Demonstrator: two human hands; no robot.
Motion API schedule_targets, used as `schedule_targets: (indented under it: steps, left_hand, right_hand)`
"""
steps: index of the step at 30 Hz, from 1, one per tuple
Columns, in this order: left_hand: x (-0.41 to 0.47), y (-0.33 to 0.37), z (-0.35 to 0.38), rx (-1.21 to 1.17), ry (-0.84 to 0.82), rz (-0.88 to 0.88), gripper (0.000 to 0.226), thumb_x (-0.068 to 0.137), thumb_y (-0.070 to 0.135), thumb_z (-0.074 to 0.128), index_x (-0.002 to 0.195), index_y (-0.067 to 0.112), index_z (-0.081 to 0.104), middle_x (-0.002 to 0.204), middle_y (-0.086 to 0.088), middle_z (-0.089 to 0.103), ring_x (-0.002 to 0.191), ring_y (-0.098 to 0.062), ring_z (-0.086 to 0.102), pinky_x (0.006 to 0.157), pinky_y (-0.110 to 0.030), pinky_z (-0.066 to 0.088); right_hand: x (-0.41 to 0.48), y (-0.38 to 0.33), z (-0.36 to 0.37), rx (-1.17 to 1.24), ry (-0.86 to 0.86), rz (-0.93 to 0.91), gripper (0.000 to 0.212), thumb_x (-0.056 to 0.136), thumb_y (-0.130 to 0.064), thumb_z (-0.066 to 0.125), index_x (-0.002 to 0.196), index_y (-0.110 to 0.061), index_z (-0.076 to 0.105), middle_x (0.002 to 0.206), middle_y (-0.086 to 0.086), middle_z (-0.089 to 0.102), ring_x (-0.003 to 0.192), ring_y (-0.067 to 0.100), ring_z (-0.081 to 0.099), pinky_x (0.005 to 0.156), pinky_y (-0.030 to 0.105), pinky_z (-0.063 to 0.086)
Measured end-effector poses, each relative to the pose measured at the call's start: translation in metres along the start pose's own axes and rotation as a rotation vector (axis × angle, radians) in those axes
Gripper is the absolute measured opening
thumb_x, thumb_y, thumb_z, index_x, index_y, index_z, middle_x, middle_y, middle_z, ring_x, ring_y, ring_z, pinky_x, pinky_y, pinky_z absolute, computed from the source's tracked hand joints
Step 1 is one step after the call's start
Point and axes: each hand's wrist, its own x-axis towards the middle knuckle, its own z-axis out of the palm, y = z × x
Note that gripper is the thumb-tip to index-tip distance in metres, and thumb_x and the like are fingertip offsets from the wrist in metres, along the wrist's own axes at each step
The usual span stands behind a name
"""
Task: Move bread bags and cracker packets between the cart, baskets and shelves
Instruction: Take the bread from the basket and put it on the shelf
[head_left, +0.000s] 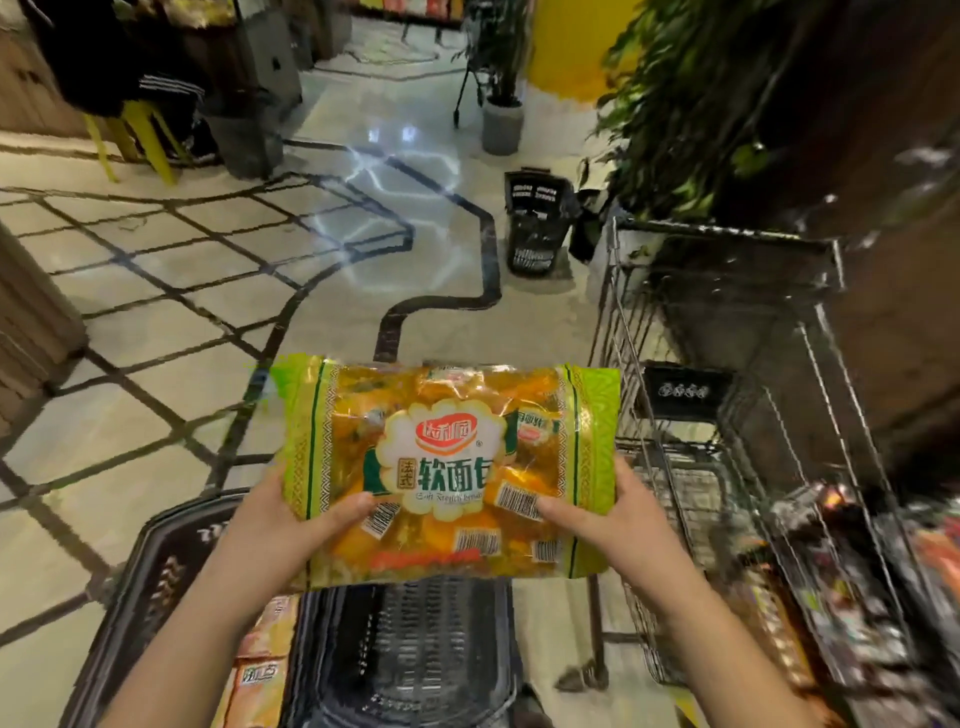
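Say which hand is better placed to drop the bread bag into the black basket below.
Left, probably. The left hand grips the bread bag directly above the black basket; the right hand sits nearer the wire cart.

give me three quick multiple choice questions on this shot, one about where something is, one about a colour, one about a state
1. Where is the wire shopping cart relative to the bread bag?
A. to its left
B. to its right
C. directly beneath it

2. What colour are the end bands of the bread bag?
A. green
B. blue
C. red

3. How is the bread bag held?
A. lying in the black basket
B. pinched by one hand
C. gripped by both hands

Answers:
1. B, the cart stands on the right of the frame, beside the bag.
2. A, both short ends are bright green.
3. C, the left hand and right hand each grip a lower corner, above the basket.
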Motion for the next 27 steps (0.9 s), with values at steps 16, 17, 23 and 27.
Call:
schedule_targets:
  steps: [16, 17, 23, 27]
  left_hand:
    - [-0.12, 0.067, 0.232, 0.017, -0.775, 0.23, 0.04, 0.082, 0.049, 0.078, 0.117, 0.032, 0.066, 0.102, 0.015, 0.079, 0.091, -0.009, 0.076, 0.069, -0.024, 0.061]
    - [-0.134, 0.069, 0.251, 0.008, -0.806, 0.216, 0.036, 0.084, 0.046, 0.075, 0.115, 0.031, 0.067, 0.098, 0.015, 0.079, 0.09, -0.012, 0.077, 0.062, -0.021, 0.06]
    - [-0.232, 0.069, 0.366, 0.033, -0.982, 0.084, 0.033, 0.077, 0.056, 0.078, 0.105, 0.04, 0.076, 0.109, 0.014, 0.077, 0.107, -0.015, 0.071, 0.102, -0.041, 0.05]
    - [-0.303, 0.066, 0.424, 0.08, -1.146, 0.088, 0.028, 0.085, 0.046, 0.072, 0.107, 0.028, 0.072, 0.111, 0.008, 0.075, 0.091, -0.003, 0.072, 0.09, -0.036, 0.052]
  right_hand:
    - [-0.315, 0.141, -0.117, 0.261, 0.746, 0.205, 0.06, 0.075, -0.036, 0.09, 0.123, -0.047, 0.056, 0.103, -0.032, 0.073, 0.091, -0.009, 0.07, 0.072, 0.012, 0.055]
    - [-0.336, 0.153, -0.124, 0.283, 0.79, 0.224, 0.061, 0.074, -0.039, 0.09, 0.124, -0.047, 0.056, 0.104, -0.03, 0.074, 0.091, -0.009, 0.07, 0.072, 0.013, 0.055]
    - [-0.468, 0.225, -0.158, 0.383, 1.002, 0.29, 0.042, 0.086, -0.049, 0.077, 0.123, -0.05, 0.059, 0.109, -0.031, 0.073, 0.1, -0.007, 0.069, 0.09, 0.025, 0.055]
    - [-0.54, 0.262, -0.169, 0.409, 1.102, 0.296, 0.041, 0.089, -0.042, 0.076, 0.127, -0.044, 0.059, 0.105, -0.036, 0.07, 0.097, -0.014, 0.067, 0.071, 0.005, 0.049]
